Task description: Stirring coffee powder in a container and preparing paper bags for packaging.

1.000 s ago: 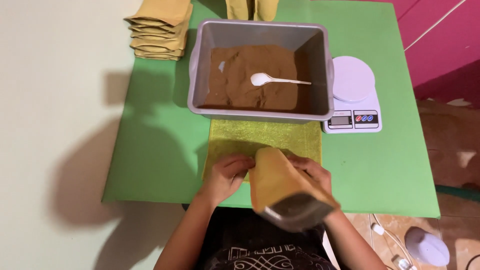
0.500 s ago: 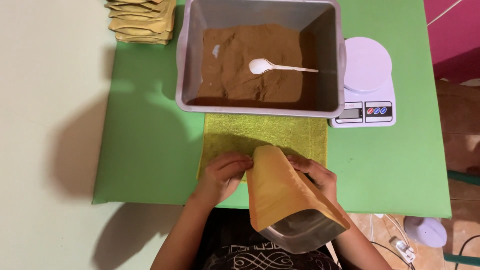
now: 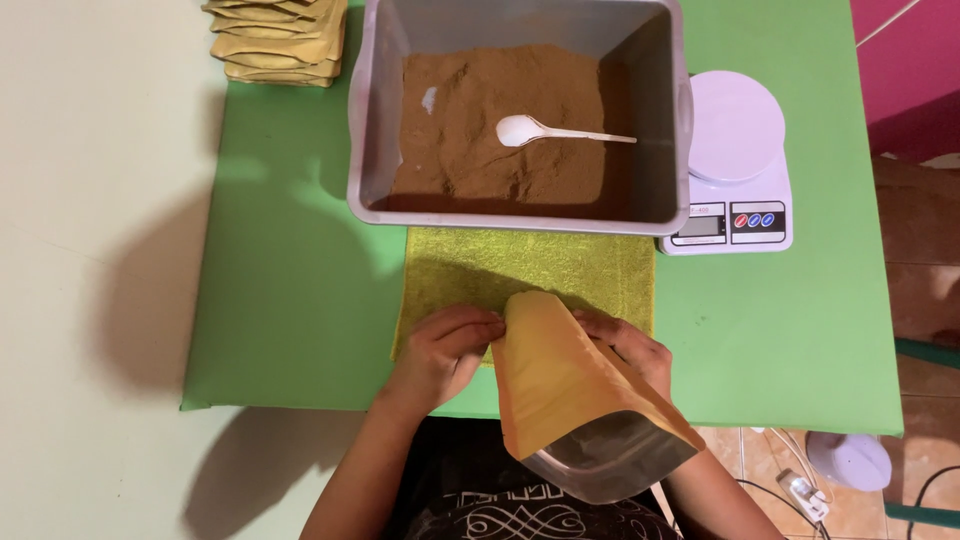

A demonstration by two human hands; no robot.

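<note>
Hands both pinching a yellow pouch (image 3: 570,385), left hand (image 3: 445,350), right hand (image 3: 630,350), near desk (image 3: 290,300) front edge, towel (image 3: 530,265) underneath, open green room left.

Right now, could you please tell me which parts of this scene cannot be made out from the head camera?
- Right hand: mostly hidden behind the yellow pouch.
- Inside of the pouch: its open mouth faces the person, and only a grey lining shows, so any contents cannot be seen.
- Stack of pouches: cut off by the top edge, so the count is unclear.
- Scale display: too small to read.
- Tub floor: covered by brown powder.
</note>
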